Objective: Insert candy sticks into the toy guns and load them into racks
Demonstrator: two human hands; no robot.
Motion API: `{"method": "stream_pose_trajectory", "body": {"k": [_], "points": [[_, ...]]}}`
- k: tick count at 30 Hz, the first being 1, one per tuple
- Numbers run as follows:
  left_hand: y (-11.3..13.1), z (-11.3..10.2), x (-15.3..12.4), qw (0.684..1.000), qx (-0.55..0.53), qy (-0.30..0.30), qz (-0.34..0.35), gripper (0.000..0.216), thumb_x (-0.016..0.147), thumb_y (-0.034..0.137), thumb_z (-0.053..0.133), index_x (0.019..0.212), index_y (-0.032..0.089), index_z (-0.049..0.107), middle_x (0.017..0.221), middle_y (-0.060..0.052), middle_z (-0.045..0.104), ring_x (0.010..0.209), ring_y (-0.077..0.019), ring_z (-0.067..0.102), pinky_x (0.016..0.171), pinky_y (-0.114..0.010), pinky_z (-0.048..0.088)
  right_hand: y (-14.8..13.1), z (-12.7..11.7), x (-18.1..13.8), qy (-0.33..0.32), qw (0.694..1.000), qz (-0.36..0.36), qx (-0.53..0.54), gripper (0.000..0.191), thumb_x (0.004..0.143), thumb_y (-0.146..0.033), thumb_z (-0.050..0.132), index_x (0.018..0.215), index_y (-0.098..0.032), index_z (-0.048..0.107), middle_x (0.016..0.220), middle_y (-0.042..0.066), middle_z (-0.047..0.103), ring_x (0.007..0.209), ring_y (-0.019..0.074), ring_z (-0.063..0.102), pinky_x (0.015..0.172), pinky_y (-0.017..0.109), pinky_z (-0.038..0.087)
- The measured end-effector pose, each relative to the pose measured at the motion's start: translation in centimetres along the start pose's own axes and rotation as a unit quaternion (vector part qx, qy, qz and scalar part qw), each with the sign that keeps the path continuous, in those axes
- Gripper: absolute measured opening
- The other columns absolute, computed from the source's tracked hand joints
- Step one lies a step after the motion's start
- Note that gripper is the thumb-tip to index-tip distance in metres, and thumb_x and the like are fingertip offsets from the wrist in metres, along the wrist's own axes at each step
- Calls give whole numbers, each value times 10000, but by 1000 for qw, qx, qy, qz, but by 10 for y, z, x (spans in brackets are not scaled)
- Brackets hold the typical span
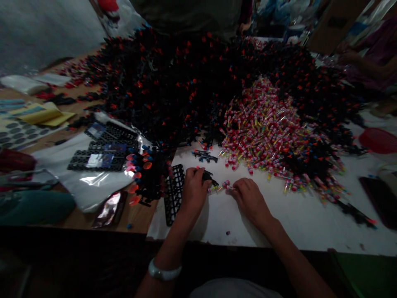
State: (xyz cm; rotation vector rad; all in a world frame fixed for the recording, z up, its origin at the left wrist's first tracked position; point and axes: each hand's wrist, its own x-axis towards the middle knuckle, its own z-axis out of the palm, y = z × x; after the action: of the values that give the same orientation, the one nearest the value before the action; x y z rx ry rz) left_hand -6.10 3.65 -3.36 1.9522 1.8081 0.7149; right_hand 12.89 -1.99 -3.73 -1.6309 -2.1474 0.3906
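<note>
The left hand (194, 188) is curled over a small black plastic toy gun (210, 178), its fingers clamped on the gun, just above the white-covered tabletop (217, 221). The right hand (250, 198) has thumb and fingertips drawn together at the end of a small clear tube with pink-and-white wrapping (223, 186); whether they clamp it, I cannot tell. That tube lies between the two hands, near the gun.

Just beside the left hand stretches a long black plastic grid panel (173, 196). Beyond the hands lies another black toy gun with blue parts (204, 156). A heap of clear tubes with red ends (266, 124) spreads beyond the right hand, against a large dark mound of black toy guns with orange tips (173, 87).
</note>
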Motion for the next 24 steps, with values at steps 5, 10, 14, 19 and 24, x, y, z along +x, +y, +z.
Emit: {"method": "stream_pose_trajectory", "body": {"k": [5,10,14,19,24], "points": [[-2,3,-1,999,-44,-17,-19,469,701,149,694,1159,168,597,1079,-70,457,1031,-223,523,961,-364,448,3,-3,0,33,990,79,110,158,910,-181,412,1036,-174,507,991,89,587,902,202,559,806,342,458],[1,7,3,999,-44,-20,-5,410,713,156,690,1117,142,623,1060,-78,460,1026,-220,523,964,-353,444,-7,3,6,55,992,77,82,210,920,-208,366,1095,-149,465,1000,104,569,899,204,572,778,335,457],[1,7,1,999,-44,16,7,315,799,181,600,1111,141,618,1061,-84,476,1011,-209,536,948,-345,452,-18,3,13,37,991,125,-8,211,939,-329,410,964,-153,524,911,85,594,836,210,578,732,322,421],[6,-11,-16,999,16,29,16,299,861,163,490,1133,97,595,1067,-117,490,1000,-217,529,909,-339,459,-23,-2,20,-11,972,178,-152,244,940,-331,427,892,-138,568,906,114,610,884,248,572,799,381,352],[14,-24,-35,985,156,-70,31,152,813,206,598,951,150,626,947,-86,550,937,-258,523,842,-395,449,-32,7,33,-42,971,172,-161,292,885,-405,519,958,-122,536,919,118,614,869,269,576,789,394,339]]}}
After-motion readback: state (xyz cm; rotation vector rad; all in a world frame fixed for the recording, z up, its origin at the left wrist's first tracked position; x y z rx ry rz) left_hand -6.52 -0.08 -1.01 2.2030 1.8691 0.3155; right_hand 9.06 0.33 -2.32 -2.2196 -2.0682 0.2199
